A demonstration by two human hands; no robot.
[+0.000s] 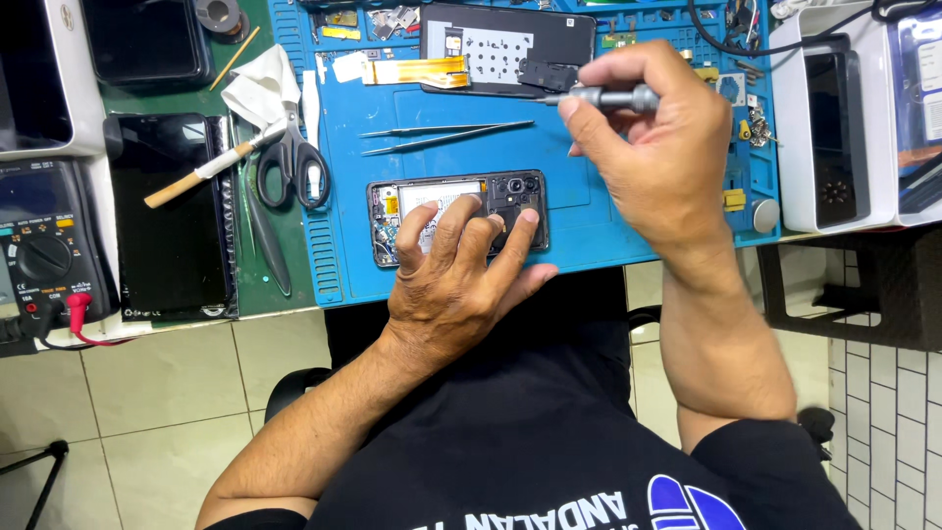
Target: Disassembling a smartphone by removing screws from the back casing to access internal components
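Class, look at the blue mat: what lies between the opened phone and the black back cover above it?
In the head view, metal tweezers lie on the blue mat between the opened phone and the back cover.

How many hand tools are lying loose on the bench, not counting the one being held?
3: tweezers on the blue mat above the opened phone, black scissors at the mat's left edge, and a wooden-handled brush beside them. Others may hide among the clutter along the top.

One head-worn camera looks steeply down, from close, at the blue work mat
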